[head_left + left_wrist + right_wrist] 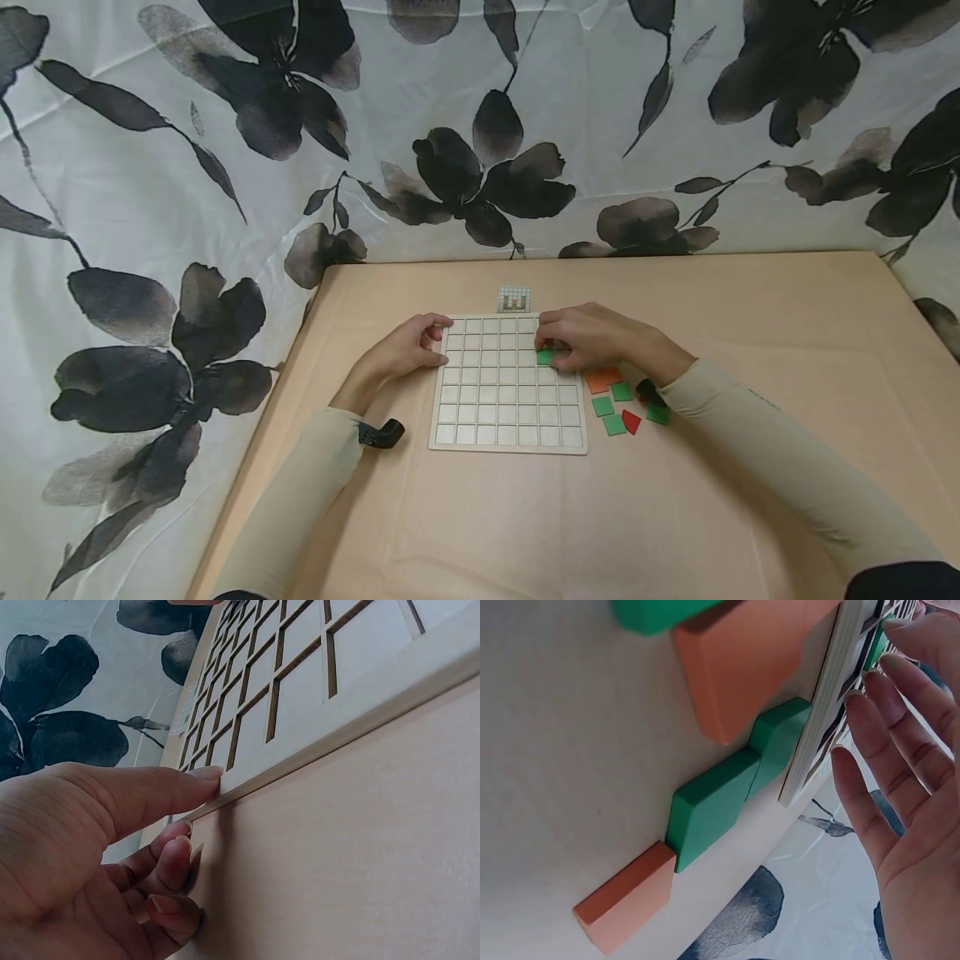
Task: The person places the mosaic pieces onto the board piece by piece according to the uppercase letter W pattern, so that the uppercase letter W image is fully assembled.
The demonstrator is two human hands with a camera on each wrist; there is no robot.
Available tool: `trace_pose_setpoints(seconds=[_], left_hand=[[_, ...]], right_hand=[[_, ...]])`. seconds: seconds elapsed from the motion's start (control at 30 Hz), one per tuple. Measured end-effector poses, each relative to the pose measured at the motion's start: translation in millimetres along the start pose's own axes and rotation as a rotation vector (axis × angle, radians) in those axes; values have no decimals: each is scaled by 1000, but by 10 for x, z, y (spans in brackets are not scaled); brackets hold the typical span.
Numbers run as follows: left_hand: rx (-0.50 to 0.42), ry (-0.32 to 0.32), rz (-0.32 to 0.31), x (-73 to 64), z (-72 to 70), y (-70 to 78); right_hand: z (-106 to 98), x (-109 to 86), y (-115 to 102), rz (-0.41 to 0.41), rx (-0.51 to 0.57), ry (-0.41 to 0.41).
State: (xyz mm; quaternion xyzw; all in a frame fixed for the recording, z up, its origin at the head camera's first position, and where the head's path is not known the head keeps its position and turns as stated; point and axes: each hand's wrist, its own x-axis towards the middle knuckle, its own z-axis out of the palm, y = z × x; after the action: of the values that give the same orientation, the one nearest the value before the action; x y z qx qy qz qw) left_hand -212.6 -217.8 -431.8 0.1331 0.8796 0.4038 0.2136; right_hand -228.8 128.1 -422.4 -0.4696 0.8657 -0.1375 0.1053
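Note:
A white board with a square grid [487, 392] lies flat on the table. My left hand [405, 348] holds it by its left edge near the far corner. In the left wrist view, the thumb of my left hand [112, 802] rests on the board's rim and the other fingers curl beside it. At the far right of the grid, my right hand [588, 333] pinches a green square tile [545, 357] against the board. In the right wrist view, the thumb of my right hand [911, 742] touches that tile and the other fingers spread over the board.
Right of the board lie several green tiles [602, 406], a red piece [631, 422] and an orange piece [598, 380]. Beyond the far edge is a small card with a gridded pattern [514, 299]. Floral cloth [420, 75] hangs behind the table [480, 525].

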Motion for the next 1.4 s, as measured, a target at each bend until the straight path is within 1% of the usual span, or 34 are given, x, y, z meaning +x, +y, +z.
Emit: trace_pose_setpoints(seconds=[0.37,0.53,0.7,0.83,1.0,1.13,1.4], left_hand=[[17,-1,9,22,20,-17],[18,4,6,27,25,-10],[17,5,16,31,37,-12],[22,10,17,30,47,-6],[27,23,4,8,68,13],[27,32,-10,-10,93,8],[28,33,21,-40,147,-13]], right_hand=[[31,-13,35,43,-11,0],[24,-3,58,29,1,6],[9,-2,77,14,15,-4],[-44,-35,105,40,40,1],[-142,-156,157,101,87,26],[-178,-299,213,130,93,41],[-127,-589,334,163,80,57]])
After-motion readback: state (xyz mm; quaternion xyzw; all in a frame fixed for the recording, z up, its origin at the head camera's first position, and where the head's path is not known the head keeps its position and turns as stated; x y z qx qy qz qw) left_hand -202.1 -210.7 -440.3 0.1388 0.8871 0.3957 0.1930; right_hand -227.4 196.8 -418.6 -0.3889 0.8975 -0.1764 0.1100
